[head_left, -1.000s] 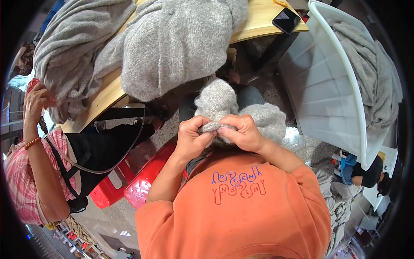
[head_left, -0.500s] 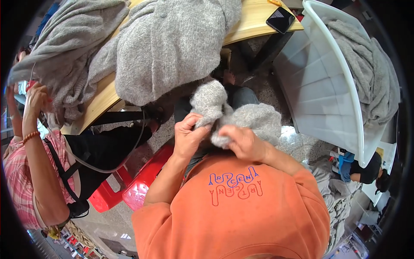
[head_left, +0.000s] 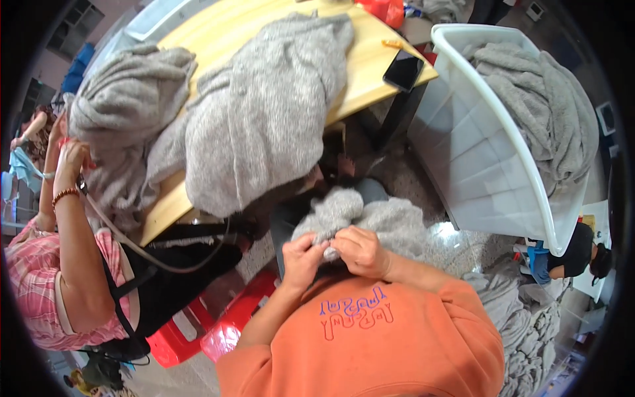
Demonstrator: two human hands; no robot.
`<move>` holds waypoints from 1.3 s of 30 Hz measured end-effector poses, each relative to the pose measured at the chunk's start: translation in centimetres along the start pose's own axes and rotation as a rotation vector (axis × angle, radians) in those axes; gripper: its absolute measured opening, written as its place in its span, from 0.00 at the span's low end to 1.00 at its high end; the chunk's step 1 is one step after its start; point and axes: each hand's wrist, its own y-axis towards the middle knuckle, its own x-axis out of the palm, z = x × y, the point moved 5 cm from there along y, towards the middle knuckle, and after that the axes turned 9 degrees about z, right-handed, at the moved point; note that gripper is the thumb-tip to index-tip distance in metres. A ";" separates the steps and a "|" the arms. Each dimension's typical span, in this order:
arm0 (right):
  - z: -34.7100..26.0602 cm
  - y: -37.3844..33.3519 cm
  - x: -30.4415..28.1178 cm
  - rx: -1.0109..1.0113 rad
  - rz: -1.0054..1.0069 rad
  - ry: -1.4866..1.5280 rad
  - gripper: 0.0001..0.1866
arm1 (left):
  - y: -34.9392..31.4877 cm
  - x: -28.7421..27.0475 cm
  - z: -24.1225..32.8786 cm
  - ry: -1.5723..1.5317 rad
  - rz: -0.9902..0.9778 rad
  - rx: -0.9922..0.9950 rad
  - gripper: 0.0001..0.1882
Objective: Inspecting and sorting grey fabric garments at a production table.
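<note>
A fuzzy grey knit garment (head_left: 395, 223) lies bunched over my lap. My left hand (head_left: 303, 263) pinches its near edge between thumb and fingers. Close beside it, almost touching, my right hand (head_left: 359, 251) is closed on the same edge. A little of the fabric shows between the two sets of fingertips; whether anything small is in there too, I cannot tell. Beyond my knees a larger grey knit piece (head_left: 264, 112) is spread over the wooden table (head_left: 185, 26) and hangs down past its near edge.
A black phone (head_left: 403, 70) and a small yellow tool (head_left: 391, 44) lie at the table's right corner. To the right stands a white bin (head_left: 476, 159) holding grey knits. At my left a co-worker in pink plaid (head_left: 40, 284) handles another grey pile (head_left: 129, 92). Red stools (head_left: 228, 324) stand between us.
My hands have come together along the garment's edge, and the bunched fabric sits lower on my lap. The view has tilted up, showing more of the table.
</note>
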 end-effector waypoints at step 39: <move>2.0 2.1 -6.6 0.491 0.405 0.276 0.05 | 1.5 -4.2 -11.8 0.656 0.385 0.219 0.09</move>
